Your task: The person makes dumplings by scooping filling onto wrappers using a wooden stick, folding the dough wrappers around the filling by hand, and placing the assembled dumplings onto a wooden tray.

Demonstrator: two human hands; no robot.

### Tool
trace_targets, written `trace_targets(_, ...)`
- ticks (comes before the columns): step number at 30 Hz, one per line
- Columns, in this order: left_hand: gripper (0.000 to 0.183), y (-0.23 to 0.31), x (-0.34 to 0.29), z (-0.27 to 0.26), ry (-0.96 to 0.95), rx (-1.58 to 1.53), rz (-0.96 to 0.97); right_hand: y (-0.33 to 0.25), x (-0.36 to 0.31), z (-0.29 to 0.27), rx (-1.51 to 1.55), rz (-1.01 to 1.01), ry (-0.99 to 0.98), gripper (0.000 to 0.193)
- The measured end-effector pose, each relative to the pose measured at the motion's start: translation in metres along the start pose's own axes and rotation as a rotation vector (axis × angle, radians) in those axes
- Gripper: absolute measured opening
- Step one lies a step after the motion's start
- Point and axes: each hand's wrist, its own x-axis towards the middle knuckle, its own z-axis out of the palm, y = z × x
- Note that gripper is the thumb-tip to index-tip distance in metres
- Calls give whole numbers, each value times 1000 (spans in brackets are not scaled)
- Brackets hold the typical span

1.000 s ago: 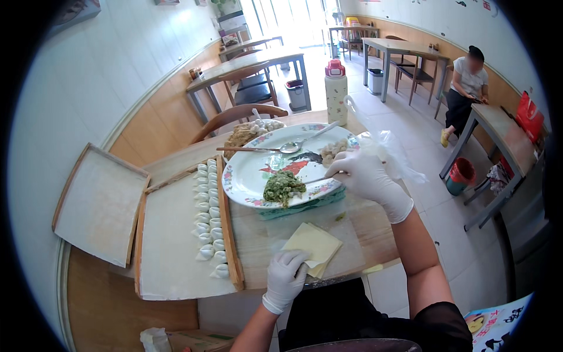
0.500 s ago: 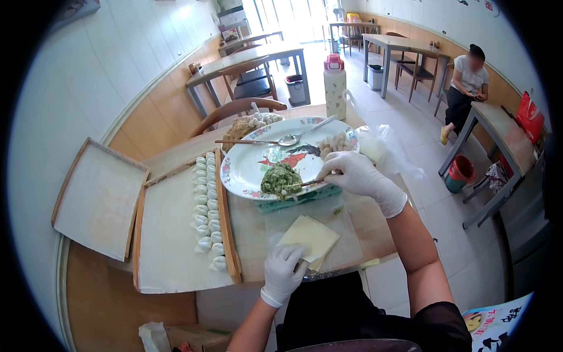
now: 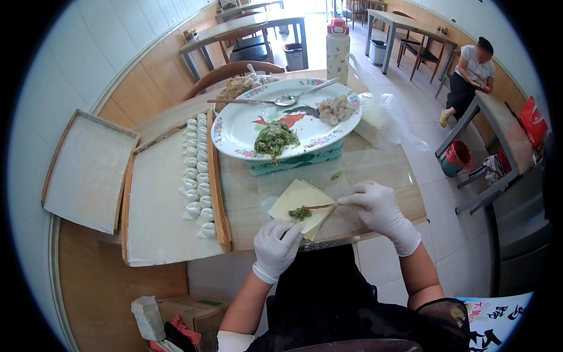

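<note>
Gloved hands spread green filling on a wrapper near the worktop's front edge.
The right hand is closed, fingertips pinching a thin stick whose far end touches a dab of green filling on the top one of the stacked wrappers; the left hand is half curled, fingertips at the stack's near edge, and whether they grip it I cannot tell. Toward the worktop's far edge, a raised oval plate carries a green mound and shrimp; folded dumplings line a tray at its left edge.
</note>
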Motion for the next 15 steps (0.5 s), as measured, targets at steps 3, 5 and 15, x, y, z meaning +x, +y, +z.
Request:
trace_targets(3,30,3,1,0,5,-8,-4,-11,6,-9,44,-9,-1,22)
trace_targets(5,31,6,3,1,-7,-9,8,-11,6,-12,79,-47,39,21)
trace_targets(15,28,12,8,-5,-36,14,-71,-9,31,-16,150,15,-3,10)
